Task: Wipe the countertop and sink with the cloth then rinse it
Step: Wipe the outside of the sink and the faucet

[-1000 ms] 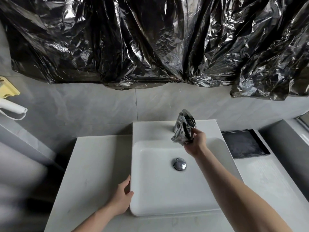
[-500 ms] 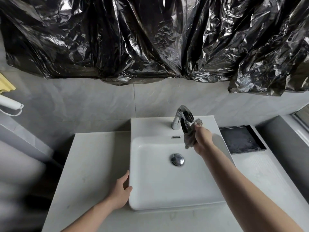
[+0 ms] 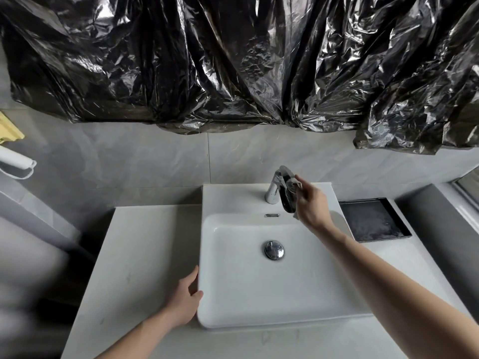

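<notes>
A white rectangular sink sits on a pale countertop, with a chrome drain plug in its basin. Behind the basin stands a chrome faucet. My right hand reaches to the faucet's spout and holds a small grey cloth pressed against the spout's right side; most of the cloth is hidden by my fingers. My left hand rests against the sink's front left corner, thumb on the rim, fingers relaxed.
A black tray lies on the counter right of the sink. Crumpled black plastic sheeting covers the wall above. A yellow item and a white handle hang at the left wall. A grey ledge rises at the right.
My right hand has moved the cloth from the front of the spout up along its right side toward the top. The left hand stays at the sink's corner.
</notes>
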